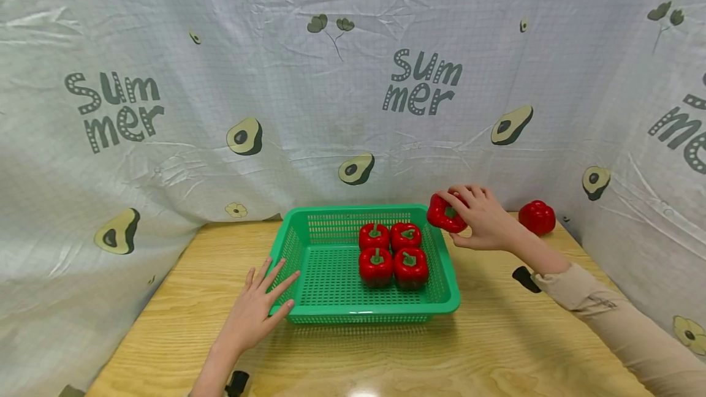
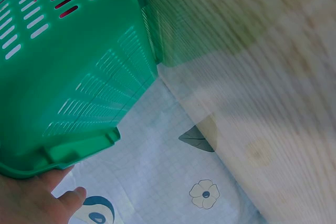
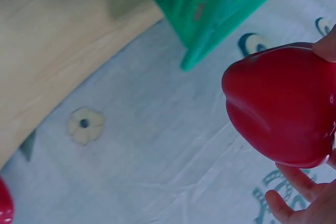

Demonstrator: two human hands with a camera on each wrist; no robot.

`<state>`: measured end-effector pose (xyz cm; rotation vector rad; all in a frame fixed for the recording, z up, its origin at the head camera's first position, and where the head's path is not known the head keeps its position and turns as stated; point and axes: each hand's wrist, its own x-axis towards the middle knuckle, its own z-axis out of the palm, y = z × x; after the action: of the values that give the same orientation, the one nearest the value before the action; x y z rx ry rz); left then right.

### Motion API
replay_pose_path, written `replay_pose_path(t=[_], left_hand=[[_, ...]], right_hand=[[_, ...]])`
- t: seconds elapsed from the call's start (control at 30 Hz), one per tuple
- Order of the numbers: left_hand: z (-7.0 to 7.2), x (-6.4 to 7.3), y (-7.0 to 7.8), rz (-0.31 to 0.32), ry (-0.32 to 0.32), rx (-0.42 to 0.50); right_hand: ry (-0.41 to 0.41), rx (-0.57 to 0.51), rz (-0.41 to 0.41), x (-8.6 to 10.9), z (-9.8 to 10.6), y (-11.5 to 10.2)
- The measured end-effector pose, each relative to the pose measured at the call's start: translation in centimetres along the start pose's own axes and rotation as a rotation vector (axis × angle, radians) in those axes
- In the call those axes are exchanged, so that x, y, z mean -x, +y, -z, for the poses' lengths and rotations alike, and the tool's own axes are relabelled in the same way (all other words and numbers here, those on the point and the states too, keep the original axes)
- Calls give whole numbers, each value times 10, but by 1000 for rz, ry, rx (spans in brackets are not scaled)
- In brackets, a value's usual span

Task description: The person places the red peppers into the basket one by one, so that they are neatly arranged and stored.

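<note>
My right hand point(image 1: 485, 220) grips a red bell pepper point(image 1: 441, 214) just over the right rim of a green plastic basket point(image 1: 380, 310). That pepper point(image 3: 283, 103) fills the right side of the right wrist view, with fingers above and below it. Inside the basket, several red bell peppers point(image 1: 377, 267) stand in two rows in the right half, green stems up. My left hand point(image 1: 250, 311) rests with spread, straight fingers on the basket's left rim. In the left wrist view, fingers point(image 2: 58, 195) lie against the basket's edge point(image 2: 79, 156).
Another red bell pepper point(image 1: 537, 218) sits on the wooden table point(image 1: 496, 336) at the back right, beyond my right forearm. A pale cloth point(image 1: 298, 109) printed with avocados and lettering hangs behind the table and along both sides.
</note>
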<state>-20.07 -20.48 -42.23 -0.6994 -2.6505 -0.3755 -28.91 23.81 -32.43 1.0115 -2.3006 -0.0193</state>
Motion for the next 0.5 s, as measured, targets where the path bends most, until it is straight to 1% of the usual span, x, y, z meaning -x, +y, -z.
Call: replay_pose_path(t=[0.13,0.27,0.5], left_hand=[[0,0,0,2,1,6],[0,0,0,4,-1,10],[-1,0,0,9,-4,15]], right_hand=[[-14,-32,12,-13,2,-10],[-21,-41,35,-27,2,-20],[-33,-45,79,-48,-6,-34]])
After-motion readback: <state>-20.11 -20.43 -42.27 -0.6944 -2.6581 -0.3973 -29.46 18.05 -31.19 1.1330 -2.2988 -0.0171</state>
